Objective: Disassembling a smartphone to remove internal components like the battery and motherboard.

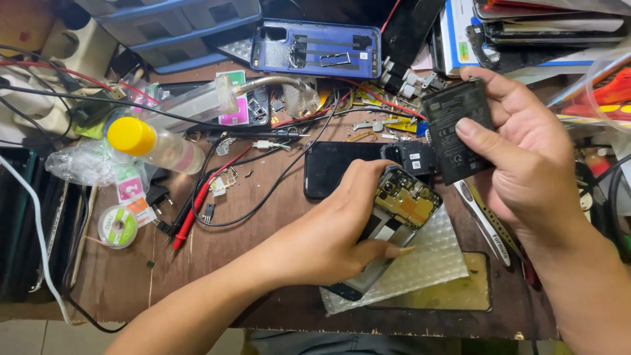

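Cluttered from edge to edge, our wooden workbench point(217, 243) carries the loose parts of phone repair, and we work in the small bare patch near its front.

At the centre of it we hold an opened phone point(394, 217), its back off so the circuit board and its gold-coloured shields face up. Our left hand point(328, 230) grips it by its left edge, fingers curled round the frame and thumb stretched along the lower side, which tilts the body up off the bench and keeps the exposed board turned toward our eyes. Its lower end rests on a sheet of bubble wrap point(427, 263), which seems to be there as padding.

Just above and to the right, our right hand point(526, 164) pinches a flat black battery point(458, 135), thumb across its face and the other fingers closed behind it. We hold it clear of the phone, close to the upper corner, with the labelled side toward us.

Beyond the phone, another dark handset point(335, 167) lies flat. Metal tweezers point(486, 223) lie beside the bubble wrap, under our right wrist and within easy reach. Further out, a blue back cover point(315, 49) lies inner side up at the top of the bench; a yellow-capped bottle point(154, 144) lies on its side to the left, with red and black test probes point(194, 210) and a small spool point(118, 225) near it.
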